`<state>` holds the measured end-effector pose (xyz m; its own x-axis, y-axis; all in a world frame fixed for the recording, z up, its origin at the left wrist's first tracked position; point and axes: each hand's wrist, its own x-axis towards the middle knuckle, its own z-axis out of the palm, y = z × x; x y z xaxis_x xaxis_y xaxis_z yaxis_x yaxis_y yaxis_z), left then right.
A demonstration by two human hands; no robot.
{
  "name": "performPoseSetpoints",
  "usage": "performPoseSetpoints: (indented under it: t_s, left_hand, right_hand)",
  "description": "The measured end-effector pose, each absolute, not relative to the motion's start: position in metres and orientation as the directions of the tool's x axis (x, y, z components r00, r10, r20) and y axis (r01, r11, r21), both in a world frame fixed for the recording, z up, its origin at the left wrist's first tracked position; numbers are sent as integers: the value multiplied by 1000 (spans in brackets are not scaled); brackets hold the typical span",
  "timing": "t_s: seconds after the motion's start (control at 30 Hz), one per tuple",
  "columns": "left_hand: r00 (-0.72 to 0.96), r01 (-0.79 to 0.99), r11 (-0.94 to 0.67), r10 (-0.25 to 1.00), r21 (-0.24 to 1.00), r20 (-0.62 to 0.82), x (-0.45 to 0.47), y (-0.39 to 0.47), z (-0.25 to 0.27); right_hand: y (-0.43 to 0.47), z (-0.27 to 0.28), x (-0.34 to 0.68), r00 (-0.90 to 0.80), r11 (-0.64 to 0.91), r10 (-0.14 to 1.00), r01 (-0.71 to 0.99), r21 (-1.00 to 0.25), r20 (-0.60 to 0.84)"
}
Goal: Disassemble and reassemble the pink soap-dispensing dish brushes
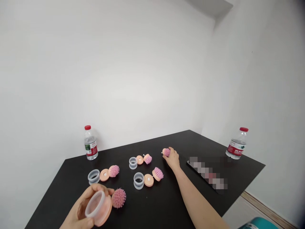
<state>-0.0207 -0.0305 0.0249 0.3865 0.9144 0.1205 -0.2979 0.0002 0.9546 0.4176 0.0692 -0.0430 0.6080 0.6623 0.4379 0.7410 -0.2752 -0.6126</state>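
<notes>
In the lower left, my left hand [79,208] grips a translucent plastic cup [95,205] together with a peach disc [106,211] against its far side. Just beyond that disc is a pink bristle brush head [118,197] on the table. My right hand [173,158] reaches across the table, its thumb and fingers closed around a small brush head [166,152] with pink bristles, a peach base and a white stem. Between the hands lie several sets of parts, including clear rings [138,181], peach discs [148,180] and pink brush heads [157,174].
The black table [162,203] meets a white wall behind. One red-capped water bottle [91,144] stands at the back left, another bottle [237,144] at the right. A blurred-out flat dark object [207,175] lies right of my right arm. Something teal [258,223] shows at the bottom right.
</notes>
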Motion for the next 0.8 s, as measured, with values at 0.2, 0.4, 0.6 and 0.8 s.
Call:
performPoseSetpoints:
  t_s: [0.2,0.4,0.6,0.8]
  left_hand:
    - [325,-321,-38,934,946,148,-12,-35,28]
    - [321,-365,-33,934,930,159,-1,-38,21]
    - [326,-363,-83,922,928,210,1,-38,22]
    - [307,-230,-178,920,957,245,6,-39,23]
  right_hand:
    - [44,-5,384,484,17,623,778,-628,615]
    - [-15,25,280,66,538,762,491,-686,644]
    - [-53,29,197,-349,664,746,333,-669,567]
    - [-50,18,191,-274,750,659,310,-585,700]
